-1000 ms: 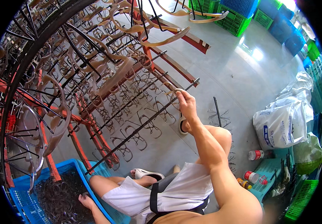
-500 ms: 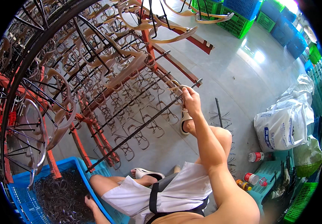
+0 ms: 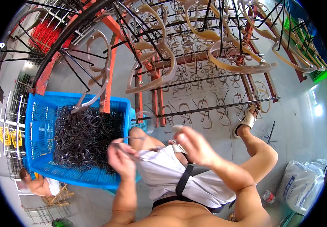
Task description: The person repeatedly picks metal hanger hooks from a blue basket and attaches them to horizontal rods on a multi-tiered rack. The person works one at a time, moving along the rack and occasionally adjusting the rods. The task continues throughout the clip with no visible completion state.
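My left hand (image 3: 122,160) is closed on a dark, translucent eyeglass frame (image 3: 127,151), held above my lap at the right edge of a blue basket (image 3: 124,125). A heap of dark eyeglass frames (image 3: 87,140) fills that basket. My right hand (image 3: 199,148) is raised over my thighs, its fingers pinched together; motion blurs it, and what sits at the fingertips cannot be made out. Ahead of my hands, a black rod (image 3: 209,108) carries several eyeglass frames hanging in a row.
Red metal rack bars (image 3: 110,72) hold more rods of frames. A large black ring (image 3: 53,45) with spokes of brownish frames hangs close overhead. White sacks (image 3: 298,187) and a plastic bottle (image 3: 268,196) are at the lower right. Another person (image 3: 42,185) sits at the far left.
My view has swung left. My right hand has left the rod's end and come back over my lap. The left hand has come up out of the basket with an eyeglass frame.
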The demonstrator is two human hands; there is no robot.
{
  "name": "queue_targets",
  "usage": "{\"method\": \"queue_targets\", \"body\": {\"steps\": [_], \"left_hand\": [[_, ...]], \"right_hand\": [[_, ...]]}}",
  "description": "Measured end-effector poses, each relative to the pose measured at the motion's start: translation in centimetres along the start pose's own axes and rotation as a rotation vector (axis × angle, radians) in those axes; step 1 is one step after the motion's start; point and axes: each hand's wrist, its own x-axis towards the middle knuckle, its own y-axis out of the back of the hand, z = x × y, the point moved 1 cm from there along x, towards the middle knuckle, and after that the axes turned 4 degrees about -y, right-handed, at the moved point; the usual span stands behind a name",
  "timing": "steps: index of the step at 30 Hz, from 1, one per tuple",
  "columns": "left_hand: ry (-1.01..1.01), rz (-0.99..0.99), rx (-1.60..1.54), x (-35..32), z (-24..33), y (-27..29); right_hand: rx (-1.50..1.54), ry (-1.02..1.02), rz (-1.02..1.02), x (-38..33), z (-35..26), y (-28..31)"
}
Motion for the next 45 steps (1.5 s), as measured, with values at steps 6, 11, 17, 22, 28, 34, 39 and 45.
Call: {"method": "queue_targets", "body": {"steps": [6,11,17,22,28,34,39,45], "left_hand": [[-0.047,-0.177,-0.112,-4.5,0.6,-7.8],[-0.168,-0.528,0.035,-5.9,-0.5,-11.8],[0.535,-0.409,-0.332,-4.5,-0.6,-11.3],[1.321,-0.547,-0.421,-5.9,-0.3,-10.9],[1.434,-0.655,-0.460,-7.2,-2.0,-9.5],[1.304,-0.687,-0.467,-7.2,-1.8,-10.0],[1.272,-0.724,-0.508,-7.1,-1.5,-10.1],[1.259,-0.746,-0.512,-7.2,-1.8,-9.8]], "right_hand": [[0.280,-0.141,0.118,-0.8,0.6,-1.6],[0.005,0.033,0.324,-3.0,1.9,3.3],[0.216,0.060,0.998,-3.2,3.0,15.1],[0.150,0.157,1.218,-0.2,10.2,18.9],[0.229,0.054,1.185,1.1,9.6,17.5],[0.340,0.054,1.129,1.3,8.8,17.8],[0.457,0.061,1.053,1.4,9.1,18.7],[0.451,0.083,1.050,1.8,8.9,18.3]]}}
